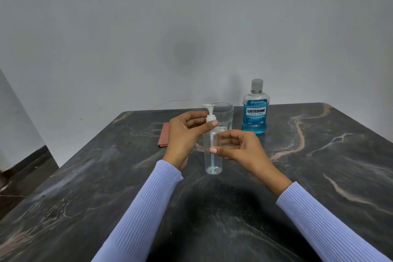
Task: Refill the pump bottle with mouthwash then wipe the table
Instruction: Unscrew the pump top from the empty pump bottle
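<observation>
Lilac ribbed sleeves (148, 208) are seen nearest, reaching forward over the dark veined stone surface (319, 176). Just beyond them the clear pump bottle (212, 155) stands upright near the middle of the surface, apparently empty, with its dip tube visible through the wall. The left hand (182, 136) is closed around the white pump collar (211, 118) at the neck, thumb and fingers pinching it, while the right hand (238, 144) is curled loosely beside the bottle body, its thumb tip at or near the wall; whether it actually grips the body cannot be told. The bottle is judged to be light and thin-walled, easily tipped and liable to flex if squeezed, so the body is best steadied low down while the ridged collar is turned, the smooth plastic offering little purchase elsewhere. Unscrewing the pump is taken to be the step in hand, and filling is not yet begun. Behind the bottle an empty drinking glass (225, 117) stands, partly hidden by the pump head, and is to be treated as fragile. To its left a folded reddish cloth (163, 136) lies flat, presumably for the wiping. Farthest back on the right the mouthwash bottle (255, 110) stands capped, blue liquid filling most of it; it is judged heavier and best taken around its waist.
</observation>
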### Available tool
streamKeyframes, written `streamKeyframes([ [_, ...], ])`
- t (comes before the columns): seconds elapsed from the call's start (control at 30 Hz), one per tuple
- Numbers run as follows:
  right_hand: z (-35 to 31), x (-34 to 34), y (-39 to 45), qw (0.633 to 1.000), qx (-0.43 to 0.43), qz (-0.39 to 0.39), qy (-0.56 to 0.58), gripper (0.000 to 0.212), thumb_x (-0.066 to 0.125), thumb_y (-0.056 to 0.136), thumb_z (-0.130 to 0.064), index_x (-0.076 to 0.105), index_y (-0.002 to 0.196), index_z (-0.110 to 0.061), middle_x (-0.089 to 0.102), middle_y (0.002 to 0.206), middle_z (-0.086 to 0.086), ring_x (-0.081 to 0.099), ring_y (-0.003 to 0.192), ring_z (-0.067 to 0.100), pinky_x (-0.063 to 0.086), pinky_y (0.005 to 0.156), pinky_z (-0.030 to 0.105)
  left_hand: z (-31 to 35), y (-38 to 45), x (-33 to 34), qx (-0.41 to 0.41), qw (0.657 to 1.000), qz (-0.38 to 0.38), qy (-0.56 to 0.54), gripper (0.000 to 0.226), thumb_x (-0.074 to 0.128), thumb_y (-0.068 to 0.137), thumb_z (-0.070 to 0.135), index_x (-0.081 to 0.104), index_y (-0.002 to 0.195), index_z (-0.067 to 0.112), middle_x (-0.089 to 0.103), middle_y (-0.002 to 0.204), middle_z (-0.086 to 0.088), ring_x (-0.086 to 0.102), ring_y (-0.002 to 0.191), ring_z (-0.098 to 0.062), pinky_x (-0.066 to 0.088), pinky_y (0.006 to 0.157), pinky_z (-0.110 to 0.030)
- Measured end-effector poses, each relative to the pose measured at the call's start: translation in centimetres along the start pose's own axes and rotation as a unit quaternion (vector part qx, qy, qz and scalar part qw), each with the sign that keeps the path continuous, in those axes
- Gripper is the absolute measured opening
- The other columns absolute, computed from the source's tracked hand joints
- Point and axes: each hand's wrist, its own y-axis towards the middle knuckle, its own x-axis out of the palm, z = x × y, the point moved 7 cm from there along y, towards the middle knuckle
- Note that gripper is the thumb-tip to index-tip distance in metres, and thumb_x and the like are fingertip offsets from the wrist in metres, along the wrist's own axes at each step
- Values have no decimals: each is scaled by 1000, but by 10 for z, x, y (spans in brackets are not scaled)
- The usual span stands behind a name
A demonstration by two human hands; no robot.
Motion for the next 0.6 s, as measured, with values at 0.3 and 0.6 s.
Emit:
streamKeyframes([
  [0.3,2,-2,0,1000,-7,13,-16,38,84,58,-24,67,92,-26,72,85,-10,69,81,1,54,67,14,0,1,10,-49,997,-53,34,45,81,70,20,66,112,9,74,102,-4,70,92,-11,53,72,-19],
  [0.6,8,-2,2,1000,0,14,-20,42,85,61,-15,68,99,-16,73,92,-4,70,85,6,56,73,19,0,3,0,-36,998,15,-47,30,81,69,11,72,98,7,77,90,-6,72,87,-14,56,74,-21],
])
